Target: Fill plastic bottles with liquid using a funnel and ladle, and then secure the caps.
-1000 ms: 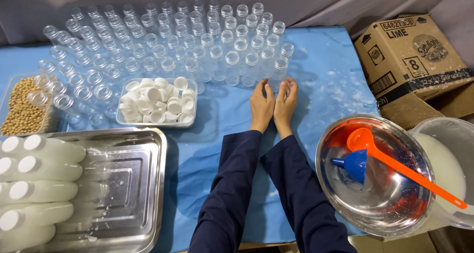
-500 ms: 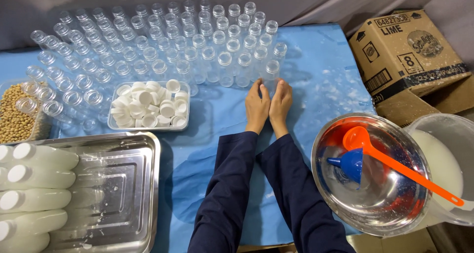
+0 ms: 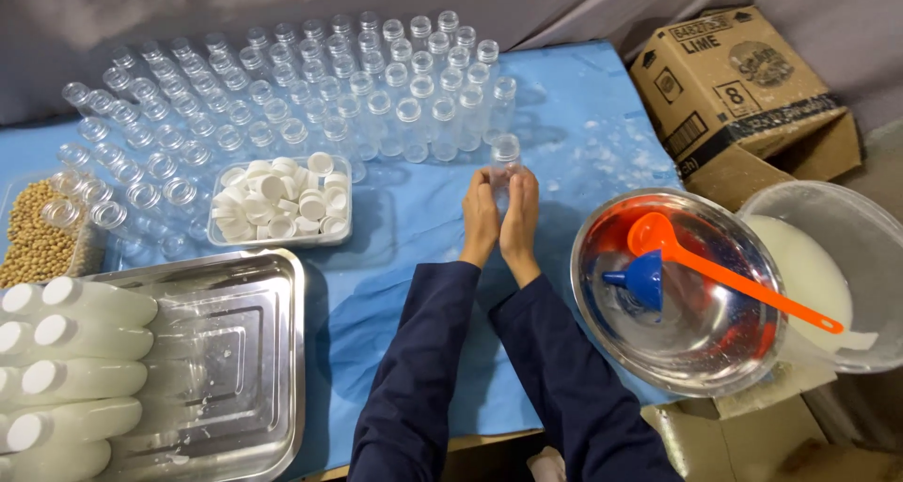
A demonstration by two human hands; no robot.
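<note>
My left hand [image 3: 479,221] and my right hand [image 3: 519,223] are pressed together around one clear empty plastic bottle [image 3: 505,158], holding it upright between the palms just above the blue cloth [image 3: 583,134]. Its open neck sticks up past my fingertips. Behind it stand several rows of identical clear empty bottles [image 3: 310,78]. Both dark blue sleeves reach in from the bottom edge.
A clear tray of white caps [image 3: 279,200] lies left of my hands. A steel tray [image 3: 216,369] holds filled white bottles [image 3: 75,341]. Soybeans [image 3: 33,233] sit far left. At right are a steel bowl [image 3: 677,360] with blue funnel [image 3: 640,280] and orange ladle [image 3: 724,275], a tub of white liquid [image 3: 818,275], and a cardboard box [image 3: 743,87].
My hands lay flat side by side on the cloth, then closed around the nearest bottle of the front row and drew it toward me. The view shifted right.
</note>
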